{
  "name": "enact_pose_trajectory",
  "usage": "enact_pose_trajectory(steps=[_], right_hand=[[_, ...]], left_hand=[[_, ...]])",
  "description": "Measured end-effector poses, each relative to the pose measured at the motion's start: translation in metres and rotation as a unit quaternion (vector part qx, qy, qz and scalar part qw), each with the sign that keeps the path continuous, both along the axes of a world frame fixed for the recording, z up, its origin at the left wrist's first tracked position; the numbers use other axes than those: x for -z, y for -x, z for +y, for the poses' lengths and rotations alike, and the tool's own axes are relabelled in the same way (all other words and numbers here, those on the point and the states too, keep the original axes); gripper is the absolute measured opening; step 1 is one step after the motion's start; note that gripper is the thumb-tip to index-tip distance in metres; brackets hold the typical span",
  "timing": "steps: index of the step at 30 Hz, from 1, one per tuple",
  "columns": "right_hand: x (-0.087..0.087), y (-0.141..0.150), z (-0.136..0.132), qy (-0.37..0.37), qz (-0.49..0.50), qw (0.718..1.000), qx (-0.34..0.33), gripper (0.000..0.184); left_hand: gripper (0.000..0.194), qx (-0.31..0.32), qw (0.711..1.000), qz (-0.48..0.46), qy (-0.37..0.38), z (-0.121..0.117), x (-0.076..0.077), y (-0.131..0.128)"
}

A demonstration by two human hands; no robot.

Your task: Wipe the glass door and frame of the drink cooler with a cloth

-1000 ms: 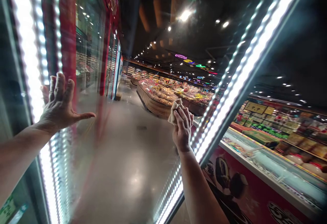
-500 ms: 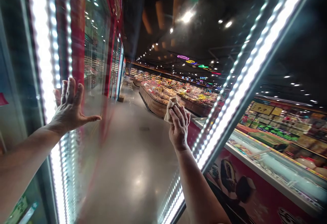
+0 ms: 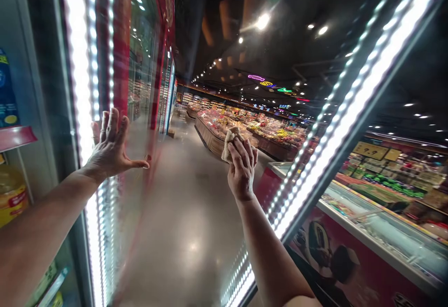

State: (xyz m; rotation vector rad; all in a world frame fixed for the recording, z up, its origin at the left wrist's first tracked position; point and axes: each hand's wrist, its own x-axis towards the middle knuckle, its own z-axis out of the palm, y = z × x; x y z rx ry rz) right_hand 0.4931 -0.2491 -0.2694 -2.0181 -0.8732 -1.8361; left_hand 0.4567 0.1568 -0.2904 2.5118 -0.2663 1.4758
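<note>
My right hand (image 3: 242,169) holds a crumpled beige cloth (image 3: 229,143) against a large glass pane (image 3: 175,204), with the fingers bent over it. Through the pane the shop floor shows. My left hand (image 3: 110,150) is open, its fingers spread and palm flat on the glass at the left, beside a bright LED strip (image 3: 77,45). The left fingertips lie close to the strip and its reflections. A second LED strip (image 3: 378,71) slants along the right side of the pane, beyond my right forearm.
At the far left, a blue package (image 3: 7,92) and a yellow bottle (image 3: 12,195) stand on cabinet shelves. Past the glass are produce displays (image 3: 217,143), a chest freezer (image 3: 381,241) at the right and red-framed glass doors (image 3: 157,64) at the left.
My right hand has slid the cloth a little to the left across the glass. The view has turned slightly left, bringing shelf goods into sight. My left hand keeps its place.
</note>
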Motion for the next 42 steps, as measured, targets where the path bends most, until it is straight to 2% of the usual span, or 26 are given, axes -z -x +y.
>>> enact_pose_trajectory(steps=[7,14,19,21,26,30,33,39,42], right_hand=[[0.012,0.002,0.016,0.020,0.002,1.000,-0.006,0.048],[-0.005,0.000,0.032,0.021,-0.002,1.000,-0.018,0.048],[0.003,0.001,0.034,0.025,-0.004,1.000,-0.015,0.050],[0.001,0.000,0.035,0.028,-0.007,1.000,-0.012,0.049],[-0.013,0.002,0.042,0.024,0.012,1.000,-0.004,0.048],[-0.005,0.007,0.048,0.035,0.008,0.999,-0.011,0.051],[0.000,0.007,0.052,0.042,0.001,0.999,-0.013,0.052],[-0.015,0.003,0.063,0.038,0.019,0.999,-0.015,0.054],[-0.010,0.004,0.068,0.033,0.021,0.999,-0.020,0.055]], left_hand=[[0.162,0.000,1.000,-0.012,-0.014,-0.001,0.000,0.001],[0.161,-0.009,1.000,-0.007,-0.016,-0.006,-0.002,0.005],[0.161,-0.013,1.000,0.005,-0.008,-0.005,-0.001,0.004],[0.160,-0.016,1.000,0.007,-0.005,-0.004,0.000,0.003],[0.143,-0.009,1.000,0.000,-0.002,-0.001,0.001,0.002],[0.129,0.001,1.000,0.012,0.003,-0.001,0.000,0.003],[0.134,0.002,1.000,0.012,0.005,-0.002,-0.001,0.004],[0.143,0.007,1.000,0.002,0.007,-0.002,-0.001,0.004],[0.143,0.007,1.000,0.001,-0.007,0.000,0.001,0.003]])
